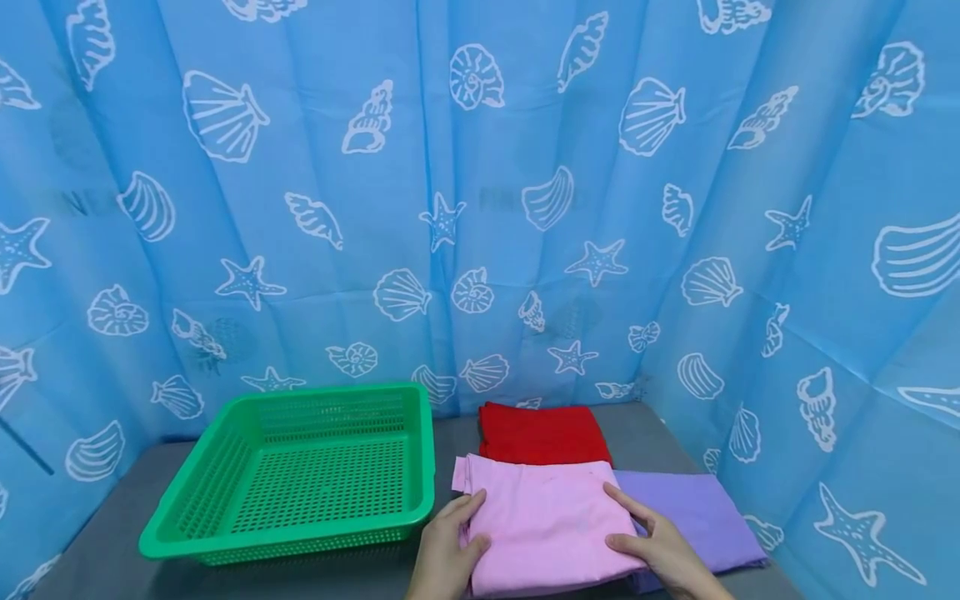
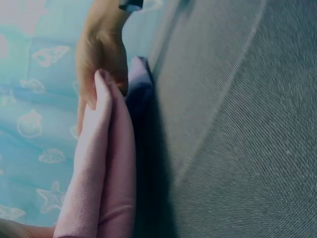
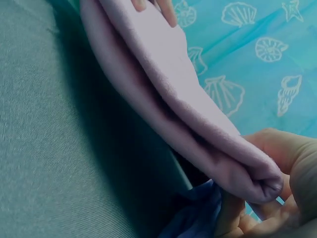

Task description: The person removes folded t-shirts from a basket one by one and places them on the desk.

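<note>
A folded pink cloth (image 1: 551,525) is held between both hands, a little above the grey table in the wrist views. My left hand (image 1: 444,550) grips its left edge, thumb on top. On the opposite edge, my right hand (image 1: 663,550) pinches the layers, its thumb above and other fingers underneath, as the right wrist view shows. A folded purple cloth (image 1: 693,517) lies on the table at the right, partly covered by the pink one. Behind them a folded red cloth (image 1: 543,433) lies on the table. Only a sliver of my left hand (image 2: 22,230) enters the left wrist view.
An empty green plastic basket (image 1: 322,492) with perforated sides stands on the grey table (image 1: 352,575), left of my left hand. A blue curtain (image 1: 480,233) printed with white shells and starfish hangs behind the table and along its right side.
</note>
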Tool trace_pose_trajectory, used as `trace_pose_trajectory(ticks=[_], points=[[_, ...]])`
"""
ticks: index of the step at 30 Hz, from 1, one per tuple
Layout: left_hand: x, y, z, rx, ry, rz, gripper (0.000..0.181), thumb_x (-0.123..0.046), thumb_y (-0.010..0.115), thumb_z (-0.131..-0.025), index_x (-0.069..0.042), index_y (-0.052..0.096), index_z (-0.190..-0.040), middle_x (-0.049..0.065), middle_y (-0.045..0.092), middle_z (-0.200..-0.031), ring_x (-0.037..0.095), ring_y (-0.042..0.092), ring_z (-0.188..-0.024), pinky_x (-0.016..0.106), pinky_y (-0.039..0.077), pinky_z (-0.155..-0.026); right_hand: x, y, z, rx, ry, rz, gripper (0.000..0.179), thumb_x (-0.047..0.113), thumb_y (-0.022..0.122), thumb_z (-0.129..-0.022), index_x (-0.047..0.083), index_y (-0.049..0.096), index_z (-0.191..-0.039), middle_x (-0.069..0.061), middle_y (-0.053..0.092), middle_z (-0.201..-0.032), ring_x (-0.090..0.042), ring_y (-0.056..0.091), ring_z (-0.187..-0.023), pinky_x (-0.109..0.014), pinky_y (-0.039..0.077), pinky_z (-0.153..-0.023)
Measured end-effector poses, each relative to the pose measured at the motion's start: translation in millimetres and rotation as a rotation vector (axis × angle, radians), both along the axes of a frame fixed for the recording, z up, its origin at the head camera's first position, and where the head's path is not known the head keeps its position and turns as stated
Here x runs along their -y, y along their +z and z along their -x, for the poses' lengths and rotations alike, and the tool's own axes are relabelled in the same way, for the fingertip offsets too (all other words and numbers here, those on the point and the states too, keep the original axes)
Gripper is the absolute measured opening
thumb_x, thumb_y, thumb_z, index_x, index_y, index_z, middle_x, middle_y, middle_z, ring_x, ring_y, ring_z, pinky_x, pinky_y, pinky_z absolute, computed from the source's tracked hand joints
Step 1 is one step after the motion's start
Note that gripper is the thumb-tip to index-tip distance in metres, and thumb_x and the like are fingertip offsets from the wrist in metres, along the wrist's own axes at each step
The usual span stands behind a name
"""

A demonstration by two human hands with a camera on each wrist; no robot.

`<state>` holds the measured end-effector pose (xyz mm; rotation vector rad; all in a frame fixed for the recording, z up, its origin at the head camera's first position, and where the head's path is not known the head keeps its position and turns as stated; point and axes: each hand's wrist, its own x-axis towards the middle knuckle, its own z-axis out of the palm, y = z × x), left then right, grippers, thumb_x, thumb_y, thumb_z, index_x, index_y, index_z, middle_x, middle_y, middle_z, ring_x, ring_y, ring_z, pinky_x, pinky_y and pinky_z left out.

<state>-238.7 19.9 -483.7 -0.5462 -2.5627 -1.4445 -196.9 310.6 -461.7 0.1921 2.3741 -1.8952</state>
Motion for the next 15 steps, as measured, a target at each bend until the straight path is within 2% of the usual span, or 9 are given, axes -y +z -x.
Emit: trace_pose_trajectory(ticks=[5, 8, 11, 15], points=[[-4.7, -13.4, 5.4, 0.003, 0.014, -0.015, 0.05, -0.008, 0.072, -0.072, -0.013, 0.06, -0.12, 0.011, 0.056, -0.115, 0.03, 0.053, -0.104, 0.047, 0.042, -0.086, -4.7, -10.9, 1.8, -0.047, 0.02, -0.005, 0.066, 0.015, 0.067, -0.079, 0.007, 0.037, -0.138, -0.029, 0.024, -0.139, -0.034, 0.024, -0.124, -0.035, 0.042, -0.087], [-6.0, -20.2, 7.7, 0.006, 0.023, -0.012, 0.049, -0.008, 0.072, -0.072, -0.012, 0.061, -0.119, 0.011, 0.056, -0.115, 0.03, 0.054, -0.103, 0.047, 0.042, -0.086, -6.0, -16.6, 3.8, -0.079, 0.018, -0.067, 0.064, 0.015, 0.068, -0.078, 0.006, 0.04, -0.136, -0.029, 0.028, -0.137, -0.032, 0.029, -0.123, -0.029, 0.042, -0.085], [-5.1, -25.4, 9.6, 0.03, 0.031, -0.009, 0.049, -0.008, 0.073, -0.072, -0.011, 0.061, -0.119, 0.01, 0.056, -0.115, 0.03, 0.053, -0.104, 0.048, 0.042, -0.086, -6.0, -22.4, 7.4, -0.077, -0.009, -0.136, 0.062, 0.018, 0.069, -0.077, 0.006, 0.044, -0.133, -0.027, 0.033, -0.136, -0.032, 0.031, -0.122, -0.032, 0.042, -0.085], [-1.5, -32.7, 12.4, 0.066, 0.018, -0.019, 0.049, -0.008, 0.072, -0.072, -0.01, 0.06, -0.12, 0.013, 0.055, -0.115, 0.031, 0.053, -0.104, 0.05, 0.041, -0.086, -5.9, -28.7, 11.6, -0.056, -0.063, -0.219, 0.06, 0.023, 0.072, -0.075, 0.007, 0.051, -0.128, -0.021, 0.043, -0.131, -0.033, 0.032, -0.123, -0.045, 0.037, -0.092]])
